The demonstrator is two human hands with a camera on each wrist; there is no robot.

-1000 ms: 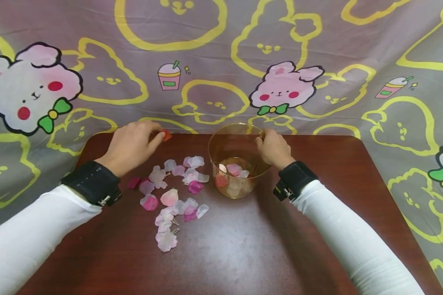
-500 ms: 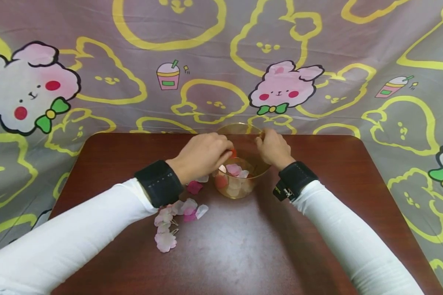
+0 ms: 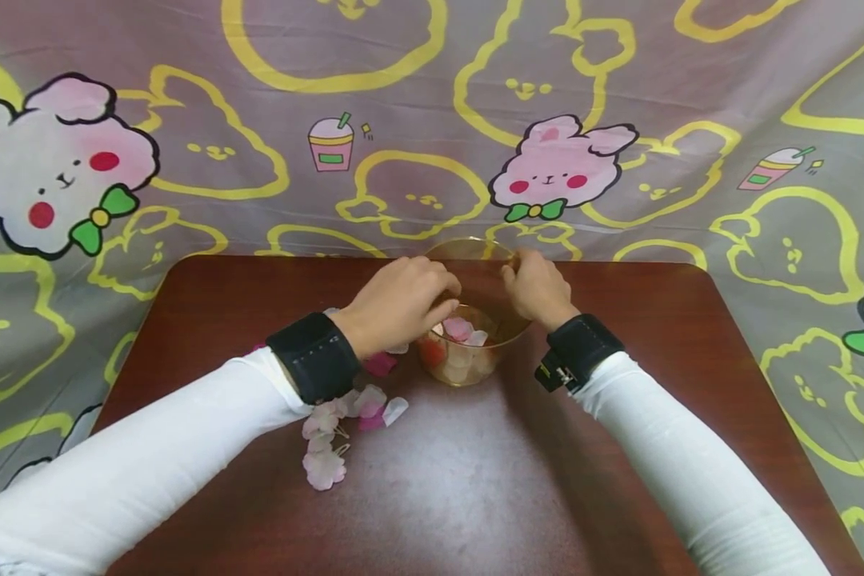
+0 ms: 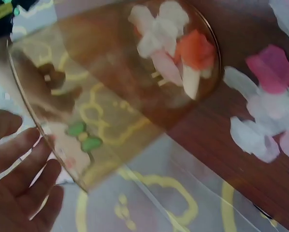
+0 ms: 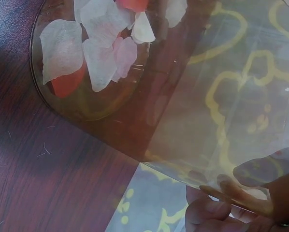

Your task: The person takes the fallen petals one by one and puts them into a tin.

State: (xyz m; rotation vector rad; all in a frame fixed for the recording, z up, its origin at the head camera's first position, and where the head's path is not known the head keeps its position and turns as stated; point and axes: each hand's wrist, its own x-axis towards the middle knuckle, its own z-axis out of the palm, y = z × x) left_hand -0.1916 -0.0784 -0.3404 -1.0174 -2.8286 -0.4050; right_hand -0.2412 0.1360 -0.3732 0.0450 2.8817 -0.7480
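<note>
A clear amber plastic container (image 3: 455, 373) stands on the table with several artificial flower petals (image 3: 458, 328) inside. An orange-red petal (image 4: 197, 50) lies among the pale ones in the left wrist view. My left hand (image 3: 398, 306) hangs over the container's left rim, its fingers loosely bent and apart, with nothing between them. On the opposite side, my right hand (image 3: 536, 290) pinches the rim, thumb inside and fingers outside in the right wrist view. Loose pink and white petals (image 3: 324, 470) lie left of the container, partly hidden under my left wrist.
The dark red-brown wooden table (image 3: 619, 432) extends to both sides and toward me. Right behind its far edge hangs a cartoon-printed cloth (image 3: 418, 96). Black camera straps (image 3: 313, 358) wrap both wrists over white sleeves.
My left hand has moved right from beyond the loose petals to over the container. It has let go of the orange-red petal, which dropped inside. The right hand stays on the rim.
</note>
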